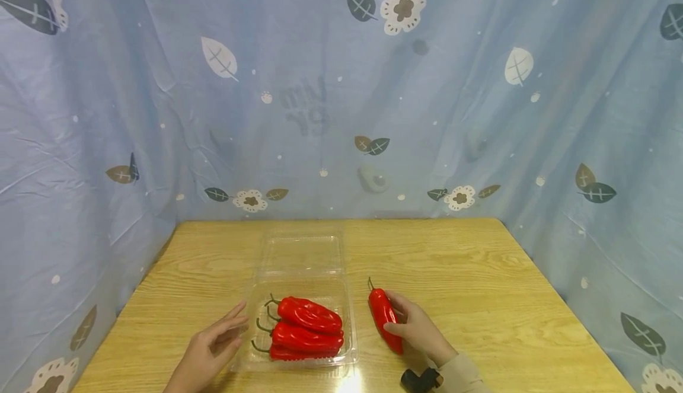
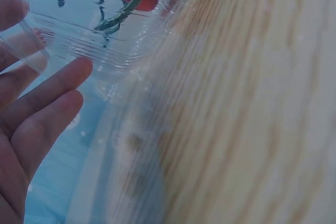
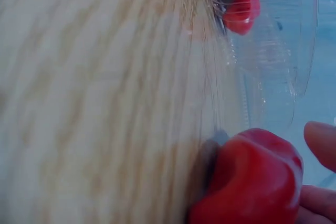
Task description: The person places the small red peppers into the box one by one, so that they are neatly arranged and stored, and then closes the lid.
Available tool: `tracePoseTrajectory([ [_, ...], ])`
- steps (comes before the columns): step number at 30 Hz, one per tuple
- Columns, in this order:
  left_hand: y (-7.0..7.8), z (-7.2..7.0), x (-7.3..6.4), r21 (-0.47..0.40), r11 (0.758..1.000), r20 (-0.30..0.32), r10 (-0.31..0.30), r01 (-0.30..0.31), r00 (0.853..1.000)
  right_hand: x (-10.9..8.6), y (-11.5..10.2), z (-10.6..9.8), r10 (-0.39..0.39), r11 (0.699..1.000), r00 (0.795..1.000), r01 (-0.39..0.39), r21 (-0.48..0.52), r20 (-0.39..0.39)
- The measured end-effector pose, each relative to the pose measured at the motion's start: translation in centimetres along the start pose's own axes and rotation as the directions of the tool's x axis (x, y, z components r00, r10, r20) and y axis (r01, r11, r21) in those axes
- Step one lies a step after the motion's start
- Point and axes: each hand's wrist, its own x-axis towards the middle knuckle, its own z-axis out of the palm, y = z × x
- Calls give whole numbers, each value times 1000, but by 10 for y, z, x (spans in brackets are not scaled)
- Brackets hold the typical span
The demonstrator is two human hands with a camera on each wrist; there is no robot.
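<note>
A clear plastic clamshell box (image 1: pixel 349 322) lies on the table with its lid (image 1: pixel 304 255) folded back. Several glossy red peppers (image 1: pixel 309 336) with green stems lie inside it. At the box's left edge is my left hand (image 1: pixel 205 351), fingers extended; some fingertips (image 2: pixel 79 69) are close against the clear wall, and firm contact cannot be told. Right of the box, another red pepper (image 1: pixel 383 316) lies on the table, its stem pointing away. Over its right side is my right hand (image 1: pixel 421 331), fingers beside it. The right wrist view shows one fingertip (image 3: pixel 321 142) apart from the pepper's surface.
The light wooden table (image 1: pixel 480 274) is enclosed at the back and sides by a blue curtain (image 1: pixel 299 85) with leaf and flower prints. A black device (image 1: pixel 418 380) is at my right wrist, beside a beige sleeve (image 1: pixel 461 375).
</note>
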Motion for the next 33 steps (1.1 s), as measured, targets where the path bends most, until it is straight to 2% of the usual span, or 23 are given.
tracePoseTrajectory([
  [8,0,0,-1,-38,999,7,31,-31,1000,0,0,4,20,998,999,-22,-63,-26],
  [14,0,0,-1,-48,999,21,16,-15,1000,1,1,5,-12,996,1000,11,-84,-17],
  [21,-1,0,-1,-29,999,17,17,-17,1000,3,3,8,-28,988,999,22,-150,-42],
  [33,-3,0,-1,-54,998,26,20,-18,999,9,7,8,-75,988,996,66,-143,-56],
])
